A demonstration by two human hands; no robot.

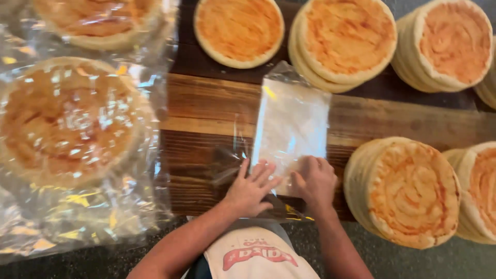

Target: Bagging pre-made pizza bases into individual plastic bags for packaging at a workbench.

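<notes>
Clear plastic bag (292, 124) lies flat on the wooden board (206, 108) at centre, empty as far as shows, open end toward you at 6 o'clock. Your left hand (251, 188) presses flat on its near left corner, fingers spread wide, gripping nothing. Your right hand (313, 181) sits on the near right edge, fingers curled; can't tell if it pinches the film. Both hands nearly touching. At 9 o'clock, bagged flatbread (64, 121) sealed in crinkled plastic, another above it at 11. Bare flatbread stacks (343, 41) at 12 to 2 o'clock, more stacks (408, 191) at 3 to 4. Apron (258, 256) at 6.
</notes>
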